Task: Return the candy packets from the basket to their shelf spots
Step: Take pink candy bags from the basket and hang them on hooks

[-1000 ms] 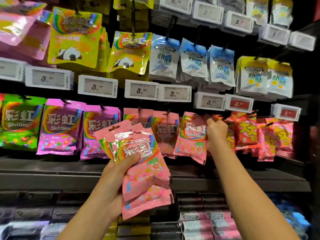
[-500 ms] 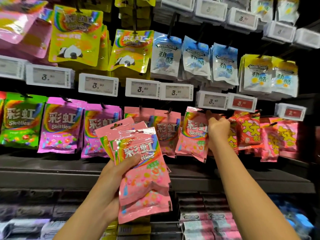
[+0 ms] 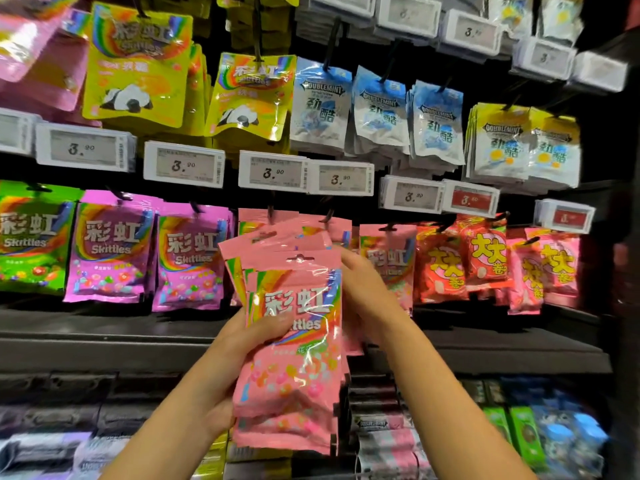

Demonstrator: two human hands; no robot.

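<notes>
Right now the left hand grips a fanned stack of glossy pink Skittles candy packets, thumb curled across the front one, its other fingers hidden behind. The right hand curls its fingers round the stack's right edge. Just beyond the fingers, matching pink packets hang from shelf pegs beneath white price tags.

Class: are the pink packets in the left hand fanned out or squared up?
Fanned: the pink packets in the left hand show staggered top edges, stepping up and leftward.
</notes>
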